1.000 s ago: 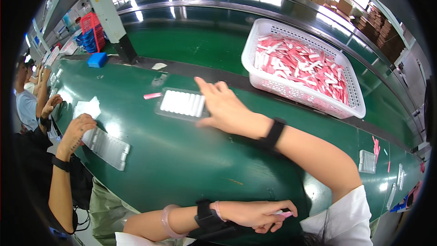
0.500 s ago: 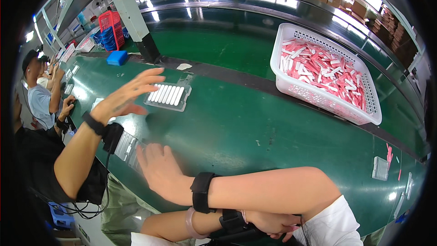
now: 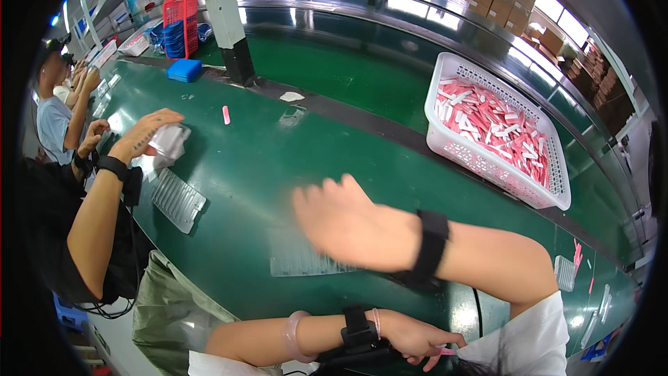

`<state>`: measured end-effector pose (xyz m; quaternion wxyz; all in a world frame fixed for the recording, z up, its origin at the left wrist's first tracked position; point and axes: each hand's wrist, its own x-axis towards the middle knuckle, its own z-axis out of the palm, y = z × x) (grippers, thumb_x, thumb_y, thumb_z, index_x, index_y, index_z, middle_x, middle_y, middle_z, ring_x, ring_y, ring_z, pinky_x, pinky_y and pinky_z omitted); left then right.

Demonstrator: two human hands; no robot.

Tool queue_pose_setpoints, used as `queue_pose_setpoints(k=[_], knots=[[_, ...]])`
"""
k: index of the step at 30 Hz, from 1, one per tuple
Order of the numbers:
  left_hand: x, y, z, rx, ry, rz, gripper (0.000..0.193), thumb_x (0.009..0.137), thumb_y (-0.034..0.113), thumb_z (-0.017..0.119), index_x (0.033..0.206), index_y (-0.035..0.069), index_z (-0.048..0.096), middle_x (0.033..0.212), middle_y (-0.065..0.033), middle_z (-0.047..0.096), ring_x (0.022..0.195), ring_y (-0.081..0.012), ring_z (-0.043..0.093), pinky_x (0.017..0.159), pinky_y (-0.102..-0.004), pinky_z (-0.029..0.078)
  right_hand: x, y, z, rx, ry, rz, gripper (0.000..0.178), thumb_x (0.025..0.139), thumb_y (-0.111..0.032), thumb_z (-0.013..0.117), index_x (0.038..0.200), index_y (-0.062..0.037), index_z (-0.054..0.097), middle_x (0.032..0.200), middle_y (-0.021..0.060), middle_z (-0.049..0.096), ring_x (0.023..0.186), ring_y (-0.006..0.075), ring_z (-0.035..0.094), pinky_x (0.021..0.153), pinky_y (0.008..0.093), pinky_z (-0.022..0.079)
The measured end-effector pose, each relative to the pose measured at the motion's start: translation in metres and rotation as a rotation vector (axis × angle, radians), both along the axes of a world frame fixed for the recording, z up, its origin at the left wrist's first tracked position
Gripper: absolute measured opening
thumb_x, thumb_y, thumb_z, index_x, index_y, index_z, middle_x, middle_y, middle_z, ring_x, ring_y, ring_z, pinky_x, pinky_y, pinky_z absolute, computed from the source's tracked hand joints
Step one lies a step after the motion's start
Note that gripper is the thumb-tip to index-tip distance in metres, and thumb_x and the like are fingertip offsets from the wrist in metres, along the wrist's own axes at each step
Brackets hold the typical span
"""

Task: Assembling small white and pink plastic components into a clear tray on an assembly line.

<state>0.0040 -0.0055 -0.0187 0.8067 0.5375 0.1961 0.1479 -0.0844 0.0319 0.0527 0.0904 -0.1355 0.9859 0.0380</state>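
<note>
My left hand (image 3: 410, 334) is at the bottom, its forearm crossing under my right arm. Its fingers are closed on a slim pink piece (image 3: 446, 351), partly hidden by them. My right hand (image 3: 348, 223) is above the green table, smeared by motion, so its grip is unclear. A clear ribbed plastic tray (image 3: 303, 264) lies just beneath it, partly covered; whether they touch I cannot tell. A co-worker's hand (image 3: 142, 136) at the left holds a whitish clear plastic bundle (image 3: 169, 143). Near that hand lies another clear ribbed tray (image 3: 179, 202).
A white perforated basket (image 3: 501, 191) full of pink and white slim pieces stands at the right. A loose pink piece (image 3: 226, 115), a clear scrap (image 3: 291, 117) and a blue stack (image 3: 184, 69) lie farther off. A small clear tray (image 3: 565, 273) is at the far right.
My right hand has moved rightward from the trays on the left, and a tray now lies beneath it. The tray of white pieces has left its place; the co-worker's hand has drawn back left.
</note>
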Motion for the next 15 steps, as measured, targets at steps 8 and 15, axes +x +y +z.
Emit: queue_pose_setpoints(k=[8,15], knots=[[0.008,0.000,-0.051,0.172,0.009,0.073,0.028,0.091,0.018,0.037,0.112,-0.001,0.041,0.108,-0.0158,0.052,0.089,-0.0180,0.051,0.076,-0.0286,0.041,-0.153,-0.032,-0.051,-0.142,0.327,0.064,0.042,0.080,-0.014,0.048,0.119,-0.0003,0.043,0.130,0.0156,0.037,0.118,0.0266,0.038,0.083,0.0490,0.036],[-0.006,-0.006,-0.033,0.191,0.089,0.185,0.036,0.090,0.021,0.037,0.123,0.007,0.036,0.109,-0.0066,0.041,0.095,-0.0148,0.034,0.074,-0.0266,0.029,-0.170,-0.037,-0.058,0.009,0.131,0.096,0.055,0.081,-0.017,0.045,0.128,0.0060,0.028,0.138,0.0218,0.019,0.126,0.0330,0.027,0.093,0.0496,0.032]])
